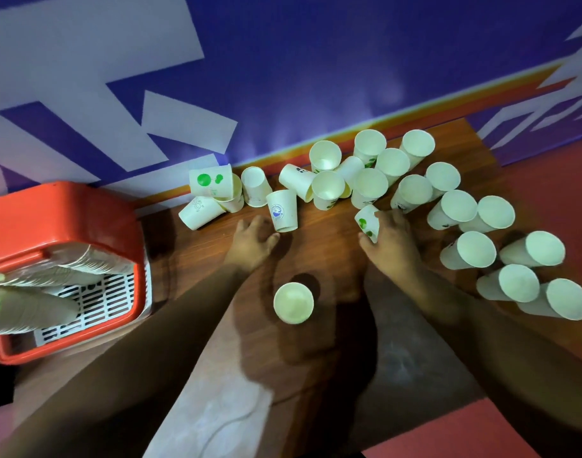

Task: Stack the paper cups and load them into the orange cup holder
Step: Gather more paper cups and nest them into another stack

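Several white paper cups (369, 183) lie and stand scattered across the far half of the wooden table (316, 259). My right hand (392, 236) grips a tilted cup with green dots (367, 223). My left hand (253, 239) is beside an upside-down cup with a blue logo (282, 209), fingers relaxed and just touching or nearly touching it. One upright cup (293, 303) stands alone between my forearms. The orange cup holder (68, 226) sits at the left with long stacks of cups (25, 302) lying in it.
A purple and white banner wall (283, 77) rises right behind the table's far edge. More upright cups (514, 279) crowd the table's right side. The red floor (547, 193) shows beyond the right edge.
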A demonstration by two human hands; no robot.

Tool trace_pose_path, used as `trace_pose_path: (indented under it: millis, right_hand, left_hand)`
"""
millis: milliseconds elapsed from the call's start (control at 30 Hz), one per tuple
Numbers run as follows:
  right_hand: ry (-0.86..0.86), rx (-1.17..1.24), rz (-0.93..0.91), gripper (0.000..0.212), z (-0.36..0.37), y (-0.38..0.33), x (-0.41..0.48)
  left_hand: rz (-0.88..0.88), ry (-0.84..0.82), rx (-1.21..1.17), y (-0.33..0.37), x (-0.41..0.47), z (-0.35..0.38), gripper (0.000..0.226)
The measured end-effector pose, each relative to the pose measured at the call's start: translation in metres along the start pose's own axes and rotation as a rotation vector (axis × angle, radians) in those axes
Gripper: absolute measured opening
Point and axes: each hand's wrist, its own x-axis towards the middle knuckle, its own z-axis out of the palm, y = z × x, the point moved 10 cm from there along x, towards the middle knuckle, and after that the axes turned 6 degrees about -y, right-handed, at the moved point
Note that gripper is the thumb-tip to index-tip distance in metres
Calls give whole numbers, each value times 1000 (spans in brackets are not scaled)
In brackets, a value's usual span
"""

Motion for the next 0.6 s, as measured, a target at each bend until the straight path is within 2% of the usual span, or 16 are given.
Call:
trace_pose_path:
  millis: [133,267,600]
  right_hand:
    - [-73,-71,90,58,14,22,19]
    - [-158,-32,150,59,33,35,21]
    - [-256,99,76,70,45,22,-4]
  left_hand:
    - [-76,-131,133,2,30,17,61]
    - [-73,-212,128,11,36,27,64]
    - [-35,-6,-32,31,42,18,27]
